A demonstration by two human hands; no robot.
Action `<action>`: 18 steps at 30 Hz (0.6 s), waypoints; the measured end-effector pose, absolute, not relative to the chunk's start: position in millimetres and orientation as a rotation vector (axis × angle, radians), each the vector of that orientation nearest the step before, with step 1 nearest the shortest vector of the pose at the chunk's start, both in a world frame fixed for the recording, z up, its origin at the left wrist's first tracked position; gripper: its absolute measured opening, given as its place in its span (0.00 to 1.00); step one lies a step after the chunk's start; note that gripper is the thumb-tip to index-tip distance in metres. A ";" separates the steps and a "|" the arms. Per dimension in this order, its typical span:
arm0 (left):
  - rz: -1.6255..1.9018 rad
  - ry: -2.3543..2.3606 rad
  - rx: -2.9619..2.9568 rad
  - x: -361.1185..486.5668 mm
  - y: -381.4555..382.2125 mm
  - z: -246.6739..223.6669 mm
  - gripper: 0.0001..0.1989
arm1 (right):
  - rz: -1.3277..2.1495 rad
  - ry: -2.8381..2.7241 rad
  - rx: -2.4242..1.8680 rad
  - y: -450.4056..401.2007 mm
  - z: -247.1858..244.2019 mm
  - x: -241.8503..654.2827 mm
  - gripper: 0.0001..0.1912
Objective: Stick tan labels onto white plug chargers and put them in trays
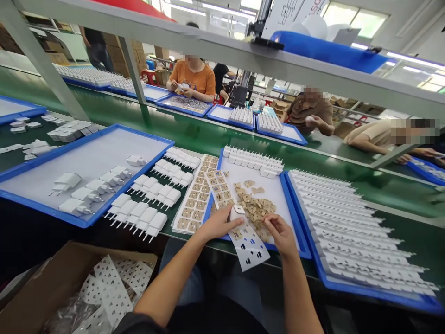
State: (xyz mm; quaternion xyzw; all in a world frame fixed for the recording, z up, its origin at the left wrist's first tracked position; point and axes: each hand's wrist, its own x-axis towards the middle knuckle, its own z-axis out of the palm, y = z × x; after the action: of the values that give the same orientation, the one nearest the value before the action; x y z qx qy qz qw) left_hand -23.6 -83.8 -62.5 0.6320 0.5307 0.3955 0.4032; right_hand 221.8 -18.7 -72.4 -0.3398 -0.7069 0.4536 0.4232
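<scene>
My left hand (219, 224) is closed around a white charger plug (238, 211), whose end with a dark slot faces up. Under it lies a white sticker sheet (248, 246) with dark cut-outs, hanging over the table's front edge. To the right, my right hand (283, 236) has thumb and fingertips pinched together over a heap of brown paper pieces (255, 206). What those fingertips hold, if anything, is too small to make out. A stack of sheets with brown stickers (194, 199) lies left of my left hand. Both hands are above a blue-rimmed tray (287, 199).
Rows of white chargers (148, 208) stand on the left, beside another blue-rimmed tray (114, 144). A full charger tray (365, 232) lies at right. A cardboard box (45, 283) of used sheets is below left. Across the green belt (194, 132), several people work. A metal beam (208, 46) crosses overhead.
</scene>
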 end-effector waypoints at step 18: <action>1.289 1.378 1.532 -23.9 -88.2 -68.3 0.18 | 1.326 -1.672 -0.778 -8.4 -39.0 175.9 0.07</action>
State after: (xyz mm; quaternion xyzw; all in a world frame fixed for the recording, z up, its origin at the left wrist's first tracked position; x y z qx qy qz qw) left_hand -23.9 -88.2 -68.3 0.5909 0.5313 0.4973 0.3481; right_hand 175.9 -8.4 -39.0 -0.3105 -0.6676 0.5293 0.4216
